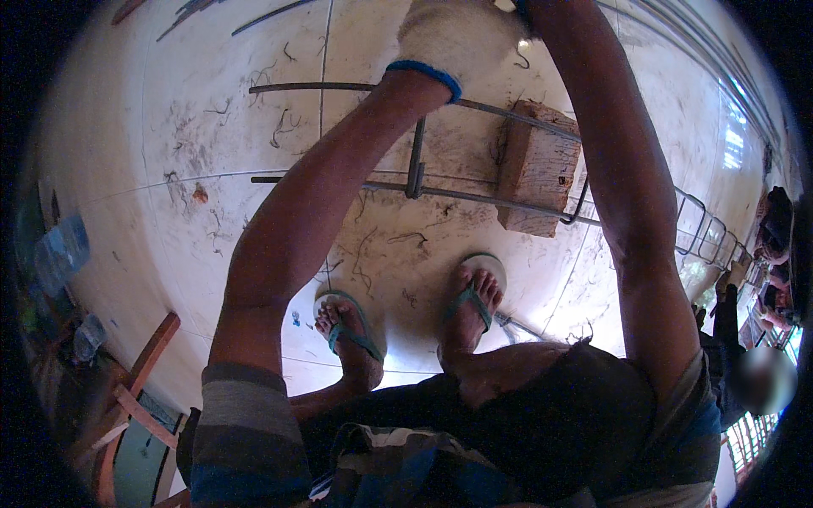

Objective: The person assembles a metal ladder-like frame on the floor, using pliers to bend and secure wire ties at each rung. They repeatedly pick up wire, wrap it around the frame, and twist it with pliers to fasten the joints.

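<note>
My left hand (461, 38) wears a white work glove with a blue cuff and is over the far rod of a steel rebar frame (474, 196). Its fingers are hidden at the upper edge, so I cannot see what they hold. My right forearm (605, 110) reaches up beside it, and its hand is cut off by the picture's edge. Two long parallel rods run left to right, with bent wire stirrups (415, 161) across them. Under the rods sits a rough, cracked reddish-brown block (538, 169), which appears to prop them off the floor.
My feet in green-strapped sandals (349, 330) stand close to the near rod. Short wire scraps (284, 127) litter the pale tiled floor (212, 279). More long rods (711, 51) lie at the far right. A wooden frame (144, 406) stands at the lower left; another person (732, 339) is at the right.
</note>
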Available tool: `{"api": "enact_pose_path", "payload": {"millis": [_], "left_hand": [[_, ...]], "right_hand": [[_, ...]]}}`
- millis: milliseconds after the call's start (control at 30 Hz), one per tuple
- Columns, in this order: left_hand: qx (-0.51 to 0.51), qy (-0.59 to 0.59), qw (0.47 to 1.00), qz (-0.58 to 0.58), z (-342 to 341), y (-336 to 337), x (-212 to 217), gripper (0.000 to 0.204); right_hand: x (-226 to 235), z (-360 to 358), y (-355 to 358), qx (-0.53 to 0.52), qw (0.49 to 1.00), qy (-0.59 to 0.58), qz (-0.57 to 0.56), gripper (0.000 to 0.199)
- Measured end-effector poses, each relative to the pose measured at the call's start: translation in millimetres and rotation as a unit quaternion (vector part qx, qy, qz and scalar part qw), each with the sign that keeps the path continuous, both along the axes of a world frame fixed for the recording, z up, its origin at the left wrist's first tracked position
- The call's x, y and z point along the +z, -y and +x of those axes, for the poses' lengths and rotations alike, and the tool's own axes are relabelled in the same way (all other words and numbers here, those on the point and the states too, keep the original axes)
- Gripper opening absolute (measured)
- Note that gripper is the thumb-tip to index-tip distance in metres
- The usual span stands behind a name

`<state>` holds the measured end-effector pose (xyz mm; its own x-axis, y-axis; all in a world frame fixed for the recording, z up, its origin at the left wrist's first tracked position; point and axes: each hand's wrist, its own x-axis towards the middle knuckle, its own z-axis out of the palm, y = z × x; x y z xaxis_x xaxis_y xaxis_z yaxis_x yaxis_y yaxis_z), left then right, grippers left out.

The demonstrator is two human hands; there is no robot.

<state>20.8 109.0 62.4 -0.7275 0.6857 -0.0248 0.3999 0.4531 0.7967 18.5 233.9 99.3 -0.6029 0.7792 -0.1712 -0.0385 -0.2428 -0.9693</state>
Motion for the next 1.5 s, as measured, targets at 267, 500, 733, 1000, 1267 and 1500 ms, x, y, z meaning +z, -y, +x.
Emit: {"api": "enact_pose_path", "payload": {"millis": [267,500,733,1000,1267,1500], "left_hand": [[-0.263,0.716,0.598,0.247,-82.7,-3.8,-73.7,0.026],[-0.259,0.514,0.811,0.105,-89.2,6.6,-40.5,0.054],[-0.041,-0.033,0.997,0.064,-3.6,8.9,8.0,0.074],[-0.245,0.669,0.654,0.253,-79.4,15.2,-64.4,0.024],[-0.211,0.498,0.835,0.102,-98.4,16.9,-86.0,0.051],[-0.152,0.391,0.905,0.069,-81.3,22.1,-50.9,0.04]], "right_hand": [[-0.2,-10.9,-13.1,0.121,0.99,-0.04,-0.052,0.066],[-20.3,-9.7,-15.8,0.238,0.921,-0.195,-0.24,0.055],[-12.7,-9.3,-6.1,0.084,0.991,-0.068,-0.076,0.038],[-44.7,-17.0,-31.4,0.226,0.955,-0.096,-0.167,0.064],[-71.9,-22.4,-38.6,0.302,0.934,-0.133,-0.133,0.054],[-42.6,-16.9,-13.4,0.256,0.904,-0.123,-0.32,0.057]]}}
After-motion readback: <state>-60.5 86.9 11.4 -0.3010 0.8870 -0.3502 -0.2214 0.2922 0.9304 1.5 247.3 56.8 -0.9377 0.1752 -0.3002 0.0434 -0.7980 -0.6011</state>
